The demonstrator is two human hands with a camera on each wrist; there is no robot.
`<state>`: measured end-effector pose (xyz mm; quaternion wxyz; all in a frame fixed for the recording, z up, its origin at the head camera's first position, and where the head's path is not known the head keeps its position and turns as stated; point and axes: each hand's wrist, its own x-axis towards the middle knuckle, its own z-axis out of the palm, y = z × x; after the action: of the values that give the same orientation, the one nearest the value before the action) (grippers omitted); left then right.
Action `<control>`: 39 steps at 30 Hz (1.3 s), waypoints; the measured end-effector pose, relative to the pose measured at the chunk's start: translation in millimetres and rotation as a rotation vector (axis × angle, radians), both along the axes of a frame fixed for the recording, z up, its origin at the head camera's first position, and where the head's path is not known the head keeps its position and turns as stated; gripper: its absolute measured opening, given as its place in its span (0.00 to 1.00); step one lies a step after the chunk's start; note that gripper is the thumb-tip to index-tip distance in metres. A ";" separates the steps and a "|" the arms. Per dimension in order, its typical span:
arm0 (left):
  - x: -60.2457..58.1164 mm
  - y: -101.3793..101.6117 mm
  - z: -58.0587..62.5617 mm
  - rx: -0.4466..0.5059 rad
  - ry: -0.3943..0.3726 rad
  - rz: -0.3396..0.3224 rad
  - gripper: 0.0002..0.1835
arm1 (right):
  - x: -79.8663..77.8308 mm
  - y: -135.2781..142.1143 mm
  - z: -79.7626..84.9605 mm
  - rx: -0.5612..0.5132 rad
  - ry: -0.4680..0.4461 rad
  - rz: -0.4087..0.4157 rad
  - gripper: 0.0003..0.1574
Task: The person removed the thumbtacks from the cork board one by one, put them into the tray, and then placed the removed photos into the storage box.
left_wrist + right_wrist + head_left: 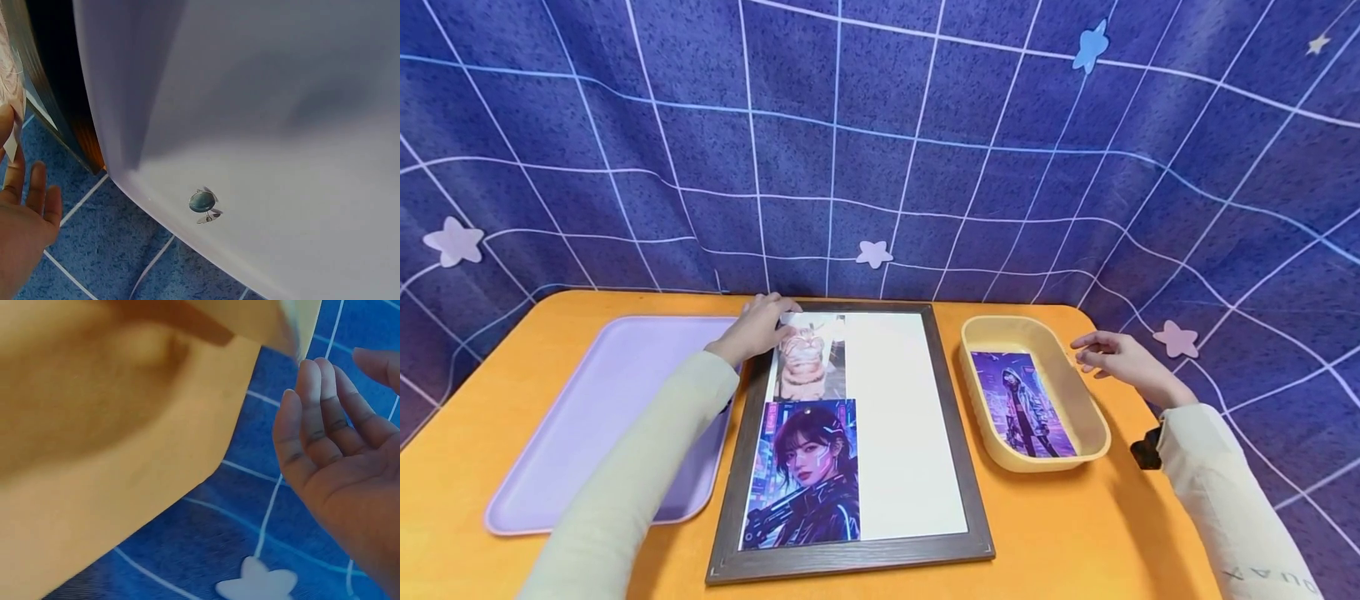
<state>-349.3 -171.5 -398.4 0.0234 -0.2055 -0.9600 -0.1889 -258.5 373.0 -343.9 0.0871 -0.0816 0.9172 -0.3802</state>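
Observation:
My left hand [758,327] is over the upper left corner of a dark wooden picture frame [958,450]. Its thumb and fingers pinch the edge of a picture of a figure in pink clothing [805,367], a grip also visible in the left wrist view. Directly below, inside the frame, lies a purple neon picture of a person with a gun [808,475]. Beside the right rim of a yellow basket [1086,417] hovers my right hand [1127,362], fingers loosely bent and holding nothing. The basket contains another purple picture of a hooded figure [1024,408].
Left of the frame, partly under my left forearm, lies a lilac tray [617,400]. A small oval blue-green thing [201,201] shows against it in the left wrist view. The orange table [1037,533] ends at a blue gridded cloth [880,167] with stars.

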 end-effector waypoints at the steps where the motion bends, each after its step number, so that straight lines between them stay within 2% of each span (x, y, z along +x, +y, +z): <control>1: -0.1 -0.2 0.2 0.002 0.001 0.001 0.19 | 0.8 2.6 -1.4 -0.014 -0.015 0.001 0.24; 8: 0.2 0.0 0.3 0.010 0.009 0.006 0.19 | 1.3 15.3 -16.7 -0.139 -0.132 -0.003 0.28; 16: 1.3 1.2 3.1 -0.007 0.028 0.009 0.18 | 3.1 16.4 -28.0 -0.210 -0.203 0.003 0.30; 22: 3.1 2.1 5.2 -0.001 0.058 0.008 0.17 | 5.1 17.8 -35.7 -0.294 -0.206 0.027 0.28; 31: 4.8 6.9 10.9 0.054 0.068 0.019 0.14 | 5.8 20.5 -46.1 -0.430 -0.198 0.063 0.19; 39: 2.5 11.0 10.2 0.066 0.122 0.009 0.12 | 7.1 19.0 -47.2 -0.483 -0.197 0.080 0.17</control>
<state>-346.8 -160.4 -388.1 0.0896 -0.2117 -0.9509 -0.2074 -251.4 392.0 -391.0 0.1687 -0.0988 0.7831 -0.5904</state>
